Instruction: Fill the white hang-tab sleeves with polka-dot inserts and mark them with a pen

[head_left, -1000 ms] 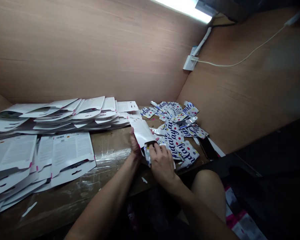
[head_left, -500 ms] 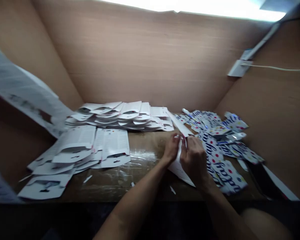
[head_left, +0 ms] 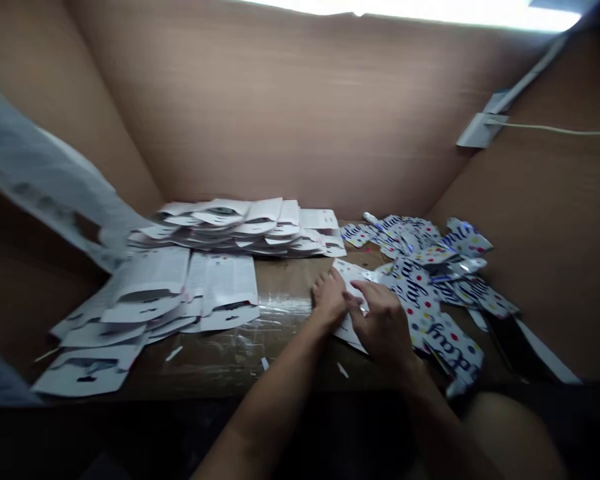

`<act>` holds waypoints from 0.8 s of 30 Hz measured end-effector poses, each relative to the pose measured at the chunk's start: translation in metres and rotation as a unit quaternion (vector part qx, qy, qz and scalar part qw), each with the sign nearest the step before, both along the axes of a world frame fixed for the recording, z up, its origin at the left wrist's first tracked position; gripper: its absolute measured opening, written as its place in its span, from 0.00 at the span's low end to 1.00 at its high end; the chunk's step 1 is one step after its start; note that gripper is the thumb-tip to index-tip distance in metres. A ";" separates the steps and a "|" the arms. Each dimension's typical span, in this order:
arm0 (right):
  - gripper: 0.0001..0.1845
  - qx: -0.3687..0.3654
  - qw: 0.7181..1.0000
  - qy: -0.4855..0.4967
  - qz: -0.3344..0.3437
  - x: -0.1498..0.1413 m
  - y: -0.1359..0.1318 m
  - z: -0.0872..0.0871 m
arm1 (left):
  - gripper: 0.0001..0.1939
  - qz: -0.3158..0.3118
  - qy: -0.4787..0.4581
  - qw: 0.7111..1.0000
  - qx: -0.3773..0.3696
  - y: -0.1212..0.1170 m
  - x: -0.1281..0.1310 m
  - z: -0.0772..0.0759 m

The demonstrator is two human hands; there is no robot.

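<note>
My left hand and my right hand press a white packaging card flat against the brown tabletop. The left hand's fingers lie curled on the card's left edge. Over the card's middle, the fingers of the right hand are stretched out and pushing down. Just right of the hands lies a heap of dotted foil packets with blue lettering.
A fanned row of white cards lies at the back. More white cards are spread at the left front. A blurred white sheet hangs at far left. Wooden walls enclose the space; a socket with a cable sits on the right wall.
The card, held up on edge between both hands half a second ago, now lies flat on the table under them. The view has shifted slightly.
</note>
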State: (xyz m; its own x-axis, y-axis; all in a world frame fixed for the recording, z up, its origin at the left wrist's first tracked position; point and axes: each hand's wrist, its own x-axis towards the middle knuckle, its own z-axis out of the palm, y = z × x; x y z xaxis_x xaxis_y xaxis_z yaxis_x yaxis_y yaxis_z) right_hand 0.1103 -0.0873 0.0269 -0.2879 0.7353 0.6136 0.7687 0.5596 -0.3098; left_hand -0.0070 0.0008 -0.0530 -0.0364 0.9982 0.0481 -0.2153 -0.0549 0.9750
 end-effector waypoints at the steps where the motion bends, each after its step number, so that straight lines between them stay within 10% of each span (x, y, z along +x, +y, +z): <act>1: 0.19 -0.018 0.998 -0.004 -0.063 0.027 -0.004 -0.024 | 0.41 0.013 0.008 1.000 -0.015 0.004 0.001 -0.003; 4: 0.25 -0.080 0.984 0.003 -0.157 0.091 -0.010 -0.080 | 0.29 0.088 0.054 0.994 -0.041 0.017 -0.002 -0.008; 7: 0.28 -0.126 0.984 0.049 -0.114 0.122 -0.001 -0.095 | 0.14 0.130 0.046 0.990 -0.011 0.031 -0.012 -0.005; 19: 0.26 -0.070 0.983 0.148 -0.079 0.040 0.047 -0.051 | 0.12 0.336 -0.066 0.935 0.096 0.034 -0.053 0.039; 24: 0.30 -0.312 0.850 0.423 0.037 0.029 0.074 -0.041 | 0.19 0.297 -0.156 0.940 0.067 0.037 -0.048 0.038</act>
